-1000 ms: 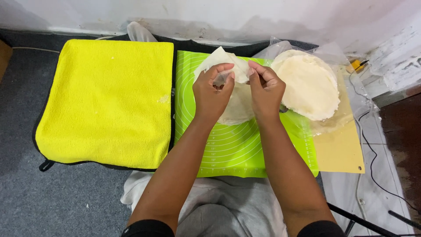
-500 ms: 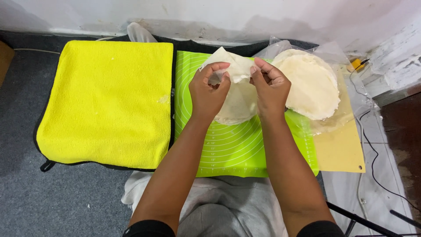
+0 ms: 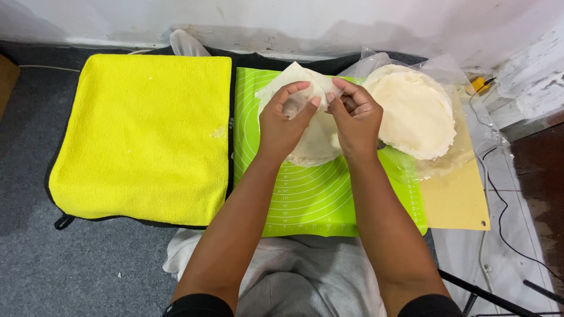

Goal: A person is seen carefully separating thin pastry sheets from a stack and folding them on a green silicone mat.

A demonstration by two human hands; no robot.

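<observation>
Left hand: the left hand [image 3: 286,120] sits over the upper middle of the green mat [image 3: 317,199], its fingers [image 3: 296,90] curled and pinching the near edge of a thin pale sheet of dough [image 3: 305,76].
Right hand: the right hand [image 3: 355,114] is just beside the left, nearly touching it, fingers bent and gripping the same sheet at its right edge.
Dough sheet: held up off the mat between both hands, its top corner pointing toward the wall [image 3: 294,23]; the lower part drapes down behind the hands to the mat.
Change: against the view a second ago the hands have closed in toward each other and the sheet's upper flap stands a little more folded over; the sheet looks partly peeled or folded, though the hands hide whether it is one layer or two.
Meaning: judging from this, the folding or separating of this one sheet is under way, not finished.
Stack: a round pile of dough sheets [image 3: 414,111] lies on clear plastic wrap [image 3: 452,67] at the right, over a tan board [image 3: 458,199].
Left side: a yellow towel [image 3: 144,135] spread flat on the grey floor [image 3: 76,270], well apart from the hands.
</observation>
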